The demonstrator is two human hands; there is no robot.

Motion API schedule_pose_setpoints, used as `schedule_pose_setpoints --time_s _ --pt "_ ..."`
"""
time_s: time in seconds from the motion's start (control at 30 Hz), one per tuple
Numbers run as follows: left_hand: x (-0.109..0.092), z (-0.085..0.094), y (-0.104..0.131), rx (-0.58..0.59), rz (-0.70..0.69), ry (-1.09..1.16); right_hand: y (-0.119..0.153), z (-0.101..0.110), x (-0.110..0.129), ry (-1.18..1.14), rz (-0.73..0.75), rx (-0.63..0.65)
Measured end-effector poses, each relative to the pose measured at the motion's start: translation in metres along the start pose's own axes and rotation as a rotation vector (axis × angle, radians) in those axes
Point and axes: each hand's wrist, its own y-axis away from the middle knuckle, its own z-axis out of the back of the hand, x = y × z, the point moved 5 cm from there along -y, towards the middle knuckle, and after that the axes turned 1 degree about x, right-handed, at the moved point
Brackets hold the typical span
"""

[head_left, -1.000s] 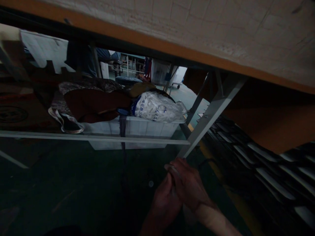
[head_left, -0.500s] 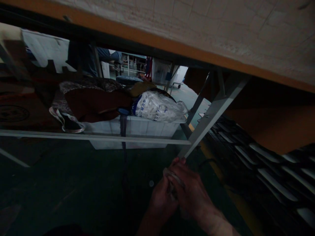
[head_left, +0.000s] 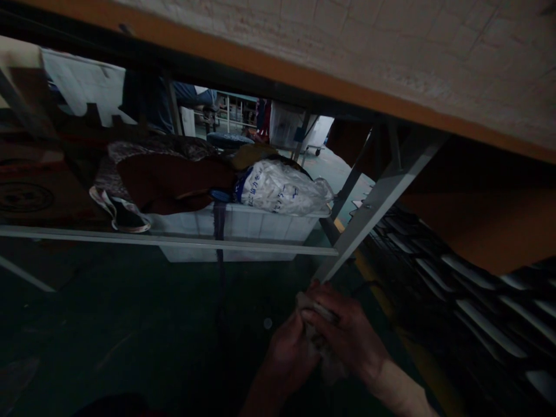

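Note:
Low in the dark space by the table, both my hands are closed on a pale, crumpled cloth (head_left: 333,369). My left hand (head_left: 287,354) grips it from the left, fingers mostly hidden. Across its top wraps my right hand (head_left: 347,324), with the thumb bent over the folds. Part of the cloth hangs below the right hand. Just beyond my fingers stands the grey metal table leg (head_left: 371,211); whether they touch it I cannot tell.
A white plastic bin (head_left: 260,229) under the table holds a printed plastic bag (head_left: 282,188) and brown fabric (head_left: 174,179). A metal crossbar (head_left: 174,239) runs in front. Stacked black-and-white items (head_left: 486,313) stand right. Overhead is the tabletop edge (head_left: 278,61). Someone's legs (head_left: 150,104) show behind.
My right hand has shifted slightly right, and its fingers have moved over the cloth. More of the cloth now shows below and between the hands.

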Motion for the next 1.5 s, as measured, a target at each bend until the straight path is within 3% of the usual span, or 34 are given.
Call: schedule_pose_setpoints --time_s 0.3,0.53,0.67,0.77,0.83,0.93,1.1,1.23,1.5 --pt "-0.007 0.033 0.006 -0.17 0.014 -0.432 0.005 -0.003 0.005 0.048 0.015 -0.034" --pt "-0.016 0.014 0.001 -0.071 -0.052 -0.516 0.006 -0.003 0.008 0.067 0.002 -0.089" --pt "-0.016 0.009 0.001 -0.045 -0.049 -0.358 0.007 -0.004 0.004 0.236 0.045 -0.109" --pt "-0.023 -0.004 0.001 0.092 -0.126 -0.192 0.008 0.0 -0.007 0.342 0.028 -0.15" --pt "-0.029 -0.011 0.001 0.153 -0.171 -0.13 0.008 0.006 -0.013 0.288 -0.003 -0.194" --pt "-0.03 -0.012 0.001 0.145 -0.168 -0.098 0.008 0.014 -0.011 0.034 -0.071 -0.214" --pt "-0.018 -0.005 0.003 0.074 -0.096 -0.159 0.006 0.01 0.008 -0.281 -0.104 -0.106" --pt "-0.013 0.002 0.004 0.02 -0.041 -0.28 0.008 0.004 0.008 -0.26 -0.119 -0.049" --pt "-0.027 0.006 0.003 0.148 -0.121 -0.65 0.014 0.0 0.008 -0.232 -0.08 -0.009"
